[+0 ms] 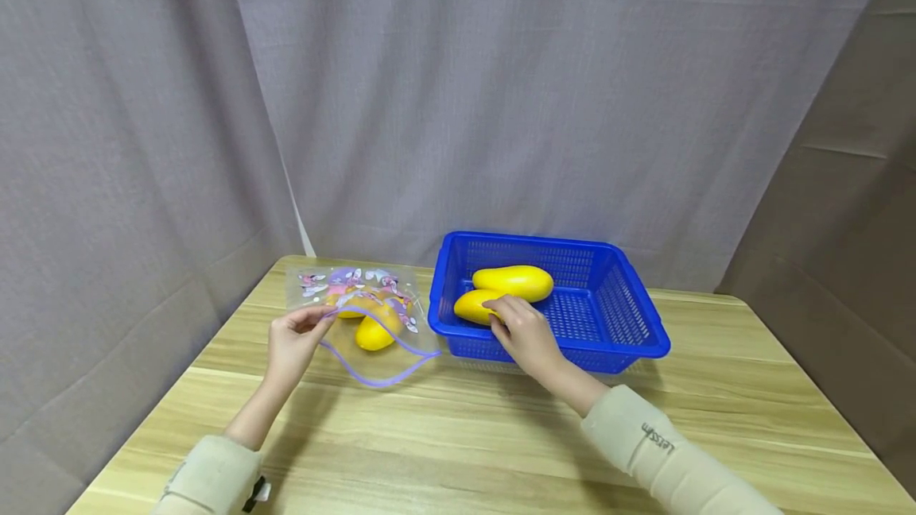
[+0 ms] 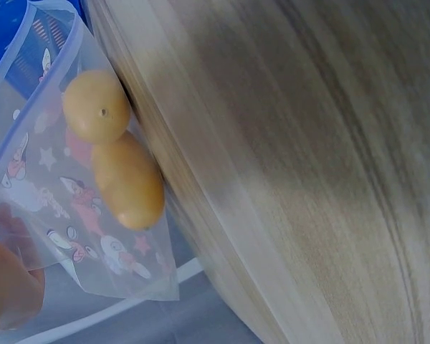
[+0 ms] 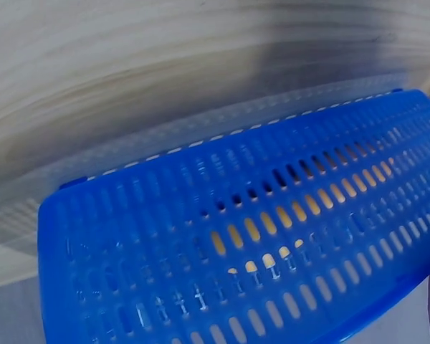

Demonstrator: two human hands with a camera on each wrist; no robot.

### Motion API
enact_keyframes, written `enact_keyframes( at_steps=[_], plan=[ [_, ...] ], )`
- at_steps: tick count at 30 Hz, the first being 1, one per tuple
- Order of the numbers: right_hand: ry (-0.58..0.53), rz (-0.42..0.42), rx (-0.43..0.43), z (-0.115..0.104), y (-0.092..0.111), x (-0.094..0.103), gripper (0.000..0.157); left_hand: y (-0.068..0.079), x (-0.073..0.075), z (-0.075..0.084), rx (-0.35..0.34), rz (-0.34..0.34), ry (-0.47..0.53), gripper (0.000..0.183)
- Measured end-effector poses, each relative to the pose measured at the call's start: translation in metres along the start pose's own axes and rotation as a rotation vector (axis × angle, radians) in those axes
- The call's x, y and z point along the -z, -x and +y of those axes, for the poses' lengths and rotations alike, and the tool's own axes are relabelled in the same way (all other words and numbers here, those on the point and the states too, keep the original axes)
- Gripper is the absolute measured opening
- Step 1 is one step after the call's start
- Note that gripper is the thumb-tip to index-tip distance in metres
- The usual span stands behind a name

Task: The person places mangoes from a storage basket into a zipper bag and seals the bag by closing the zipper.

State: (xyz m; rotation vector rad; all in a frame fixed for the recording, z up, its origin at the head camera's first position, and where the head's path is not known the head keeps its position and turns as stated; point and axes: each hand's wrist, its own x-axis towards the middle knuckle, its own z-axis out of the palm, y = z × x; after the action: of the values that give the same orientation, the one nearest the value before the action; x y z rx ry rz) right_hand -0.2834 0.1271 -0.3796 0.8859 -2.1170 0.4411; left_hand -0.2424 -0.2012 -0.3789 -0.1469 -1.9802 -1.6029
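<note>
My left hand (image 1: pixel 292 344) pinches the purple rim of a clear printed zip bag (image 1: pixel 422 316), whose mouth gapes toward me. Inside the bag lie yellow mangoes (image 1: pixel 375 332); the left wrist view shows two, one mango (image 2: pixel 129 183) against another (image 2: pixel 97 107). My right hand (image 1: pixel 528 336) reaches over the front rim of a blue basket (image 1: pixel 644 328), fingers curled on the right end of the nearer mango (image 1: pixel 472 307). Behind it, a larger mango (image 1: pixel 518 282) lies in the basket. In the right wrist view, yellow shows through the slots of the basket wall (image 3: pixel 165 236).
Everything stands on a wood-grain table (image 1: pixel 429 451), the bag just left of the basket. A grey curtain (image 1: pixel 501 102) hangs close behind the table's back edge, with a brownish fabric panel (image 1: pixel 837 245) at the right.
</note>
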Motion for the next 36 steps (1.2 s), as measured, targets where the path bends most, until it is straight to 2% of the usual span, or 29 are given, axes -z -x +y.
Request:
enact_keyframes(
  at_steps=[7,21,36],
  plan=[
    [0.027,-0.094,-0.103,0.007,-0.003,-0.001,0.022,-0.003,0.003,-0.014,0.004,0.006,-0.033,0.012],
    [-0.01,-0.279,-0.404,0.018,-0.016,-0.008,0.022,-0.002,0.004,-0.015,0.003,0.004,-0.032,0.009],
    [0.044,-0.379,-0.42,0.029,-0.028,-0.008,0.029,-0.003,0.002,-0.014,0.011,-0.006,-0.028,0.01]
  ],
)
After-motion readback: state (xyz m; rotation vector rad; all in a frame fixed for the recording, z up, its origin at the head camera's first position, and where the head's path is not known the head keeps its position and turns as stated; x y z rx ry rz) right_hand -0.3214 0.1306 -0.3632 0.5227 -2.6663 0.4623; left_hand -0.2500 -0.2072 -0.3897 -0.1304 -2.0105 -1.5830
